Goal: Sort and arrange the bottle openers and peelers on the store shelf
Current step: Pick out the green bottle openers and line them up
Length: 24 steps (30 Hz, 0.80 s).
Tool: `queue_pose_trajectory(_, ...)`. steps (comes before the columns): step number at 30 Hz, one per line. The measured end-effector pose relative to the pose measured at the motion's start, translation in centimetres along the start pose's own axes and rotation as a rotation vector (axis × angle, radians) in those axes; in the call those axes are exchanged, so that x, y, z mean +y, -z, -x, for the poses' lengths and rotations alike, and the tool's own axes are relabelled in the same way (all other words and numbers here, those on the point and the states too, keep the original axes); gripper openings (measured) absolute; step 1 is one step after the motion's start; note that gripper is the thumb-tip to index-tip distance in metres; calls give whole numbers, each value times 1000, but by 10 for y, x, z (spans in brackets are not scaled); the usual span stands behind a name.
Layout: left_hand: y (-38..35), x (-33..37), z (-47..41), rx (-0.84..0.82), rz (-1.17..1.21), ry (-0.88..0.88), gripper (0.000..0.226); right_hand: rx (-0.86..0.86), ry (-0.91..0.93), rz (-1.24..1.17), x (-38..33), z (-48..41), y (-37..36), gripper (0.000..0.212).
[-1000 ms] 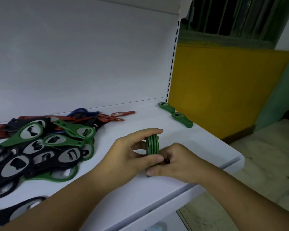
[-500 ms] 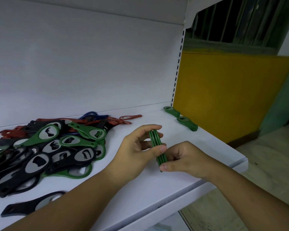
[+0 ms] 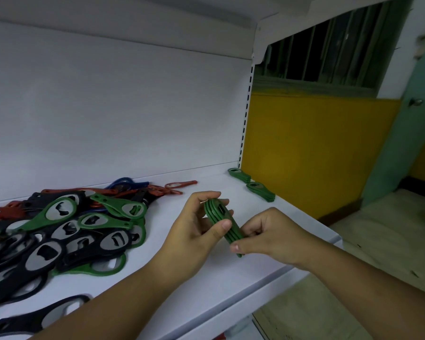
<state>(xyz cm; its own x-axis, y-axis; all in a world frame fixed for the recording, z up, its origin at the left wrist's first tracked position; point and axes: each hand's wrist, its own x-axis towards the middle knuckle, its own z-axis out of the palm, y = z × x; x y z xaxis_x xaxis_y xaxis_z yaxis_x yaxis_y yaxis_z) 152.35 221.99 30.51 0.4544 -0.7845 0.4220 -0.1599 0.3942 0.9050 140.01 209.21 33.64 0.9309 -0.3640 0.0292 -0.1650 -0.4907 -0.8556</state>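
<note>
A small stack of green bottle openers [image 3: 221, 220] is held above the white shelf [image 3: 206, 285], pressed together side by side. My left hand [image 3: 194, 231] grips the wide head end with thumb and fingers. My right hand [image 3: 270, 235] pinches the narrow handle end. Two neat stacks of green openers [image 3: 239, 174] [image 3: 260, 191] lie at the shelf's far right edge. A mixed pile of green, black, red and blue openers [image 3: 66, 229] covers the left part of the shelf.
A single black opener [image 3: 39, 317] lies alone near the front left edge. The shelf's back panel [image 3: 108, 106] rises behind, with a slotted upright post [image 3: 245, 114] at its right end. Beyond are a yellow wall and the floor.
The held stack has tilted from upright on edge to a slant, showing its flat face. Both hands have lifted slightly and the view has shifted up and left.
</note>
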Motion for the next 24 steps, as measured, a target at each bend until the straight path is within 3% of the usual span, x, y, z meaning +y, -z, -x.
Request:
queue_pose_trajectory(2, 5, -3, 0, -57, -70, 64, 68, 31, -45, 92, 3, 0, 11, 23)
queue_pose_trajectory(4, 11, -7, -1, -84, -234, 154, 72, 75, -114, 230, 12, -2, 29, 45)
queue_pose_trajectory(8, 14, -17, -2, -133, -464, 232, 40, 161, -304, 523, 42, -5, 80, 55)
queue_pose_trajectory(12, 15, -22, -3, -183, -569, 210, 24, 224, -453, 628, 68, -7, 116, 56)
queue_pose_trajectory(24, 17, -18, -3, -228, -666, 224, 15, 87, -493, 780, 64, -26, 131, 66)
